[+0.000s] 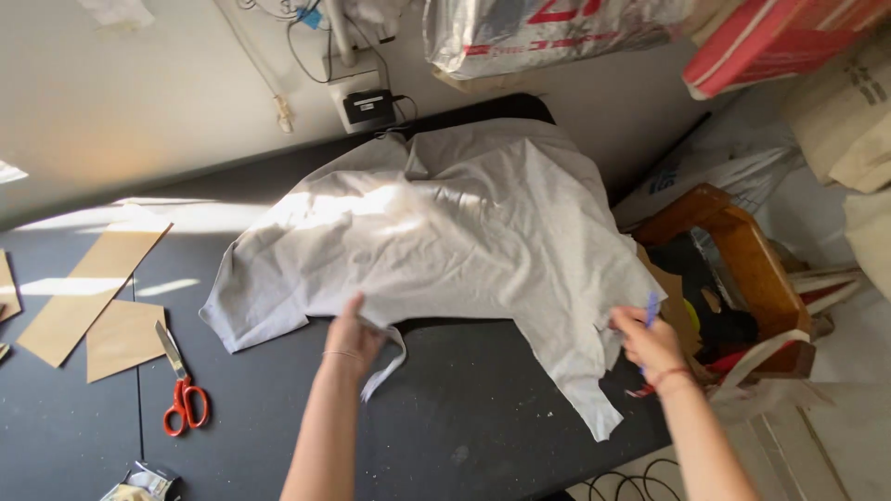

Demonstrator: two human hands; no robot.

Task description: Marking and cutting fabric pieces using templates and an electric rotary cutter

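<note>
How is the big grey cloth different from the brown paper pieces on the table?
The large light-grey fabric sheet is crumpled, both hands gripping its near edge; the flat tan paper pieces lie smooth and untouched. The fabric is far bigger and drapes over the table's right edge; the papers sit wholly on top. Both rest on the black table.

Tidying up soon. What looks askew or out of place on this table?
The grey cloth lies rumpled, its right corner hanging over the black table edge; a loose strip dangles by the left hand.
</note>
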